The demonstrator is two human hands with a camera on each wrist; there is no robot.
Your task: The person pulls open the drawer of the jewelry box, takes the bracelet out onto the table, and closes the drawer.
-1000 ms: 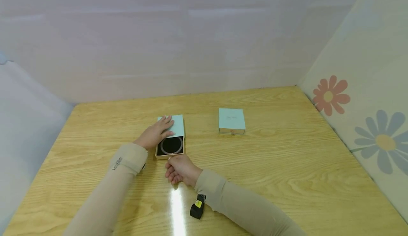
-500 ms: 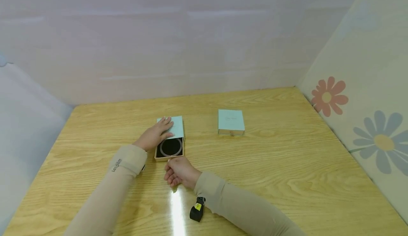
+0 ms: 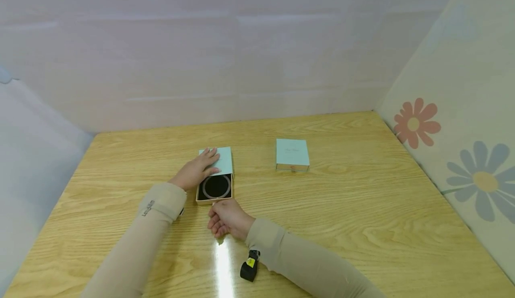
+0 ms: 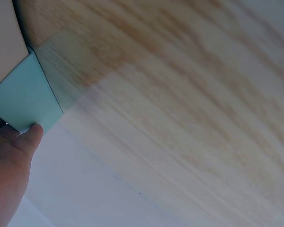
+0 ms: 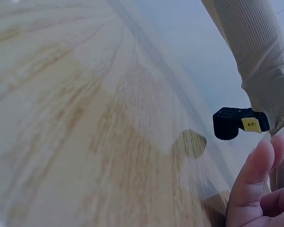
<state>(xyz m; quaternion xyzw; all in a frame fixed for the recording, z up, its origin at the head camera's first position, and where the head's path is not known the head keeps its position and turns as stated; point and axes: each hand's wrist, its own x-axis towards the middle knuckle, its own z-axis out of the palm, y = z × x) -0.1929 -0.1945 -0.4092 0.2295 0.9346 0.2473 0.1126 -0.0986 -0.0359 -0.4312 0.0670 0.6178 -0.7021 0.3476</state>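
Observation:
A mint-green drawer-style gift box (image 3: 225,159) lies left of the table's middle, its black-lined drawer (image 3: 216,186) partly pulled out toward me. Inside the drawer rests a pale ring-shaped bangle (image 3: 204,187). My left hand (image 3: 196,169) lies on the box's sleeve with fingers spread, and in the left wrist view the thumb (image 4: 33,136) touches the green side. At the drawer's front my right hand (image 3: 229,217) pinches a small pale pull tab (image 3: 213,204), its other fingers curled. The right wrist view shows those fingers but not the tab.
A second mint-green box (image 3: 292,151), closed, sits farther back on the right of the wooden table (image 3: 362,190). A pale wall stands behind the table, and flower-printed sheeting (image 3: 474,110) borders it on the right. A black wrist camera (image 3: 249,266) hangs below my right wrist.
Hardly anything differs: the head view has shifted slightly. My left hand stays on the sleeve and my right hand stays at the drawer's front.

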